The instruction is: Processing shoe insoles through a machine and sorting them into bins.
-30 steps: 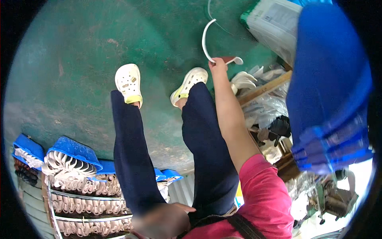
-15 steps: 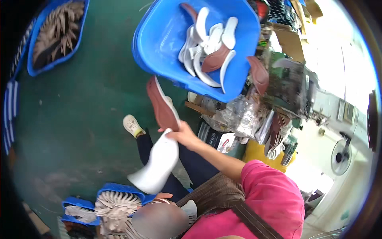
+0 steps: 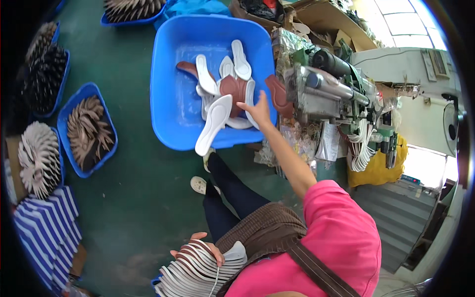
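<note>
Right hand (image 3: 259,110) empty, fingers spread wide, above the near right corner of the blue plastic tub (image 3: 166,89); left hand (image 3: 214,251) at the waist, gripping a fanned stack of shoe insoles (image 3: 198,270); single white insole (image 3: 213,126) crosses the tub's near edge, to the left of the right hand, which is the nearer one; its long axis slants from inside the tub outward and leftward; cannot tell whether it touches the rim; brown insole (image 3: 232,90) inside the tub, just beside the right thumb.
</note>
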The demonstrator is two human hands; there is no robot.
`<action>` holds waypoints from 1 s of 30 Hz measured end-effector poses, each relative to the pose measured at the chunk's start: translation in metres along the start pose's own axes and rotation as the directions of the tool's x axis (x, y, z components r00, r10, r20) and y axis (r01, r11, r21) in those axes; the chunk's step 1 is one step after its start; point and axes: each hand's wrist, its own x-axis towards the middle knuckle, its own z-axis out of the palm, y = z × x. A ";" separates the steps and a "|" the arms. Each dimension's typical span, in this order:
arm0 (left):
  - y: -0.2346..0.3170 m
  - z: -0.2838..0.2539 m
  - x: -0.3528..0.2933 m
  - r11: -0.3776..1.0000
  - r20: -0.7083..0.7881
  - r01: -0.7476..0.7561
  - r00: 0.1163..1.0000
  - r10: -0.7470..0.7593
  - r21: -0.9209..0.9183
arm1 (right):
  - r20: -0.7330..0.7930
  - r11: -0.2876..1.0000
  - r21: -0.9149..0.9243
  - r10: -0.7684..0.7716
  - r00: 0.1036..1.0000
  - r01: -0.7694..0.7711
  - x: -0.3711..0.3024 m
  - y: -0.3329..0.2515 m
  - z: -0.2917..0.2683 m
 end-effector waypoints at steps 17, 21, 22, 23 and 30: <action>0.108 0.007 0.127 0.981 -0.131 0.191 0.973 -0.193 -0.028 | -0.438 0.974 -0.188 0.034 0.899 -0.128 0.115 -0.052 0.061; 0.144 0.030 0.159 0.935 -0.138 0.346 0.933 -0.334 0.082 | -0.218 0.921 -0.389 -0.122 0.968 0.029 0.068 -0.057 0.119; 0.156 0.035 0.168 0.908 -0.131 0.414 0.906 -0.403 0.071 | -0.250 0.843 -0.538 -0.171 0.953 0.010 0.058 -0.056 0.113; 0.168 0.038 0.165 0.907 -0.169 0.418 0.899 -0.403 0.060 | -0.184 0.837 -0.545 -0.164 0.969 0.038 0.054 -0.058 0.096; 0.192 0.031 0.185 0.872 -0.262 0.488 0.845 -0.466 0.023 | -0.426 0.243 -0.900 -0.309 0.850 -0.362 0.063 -0.024 -0.035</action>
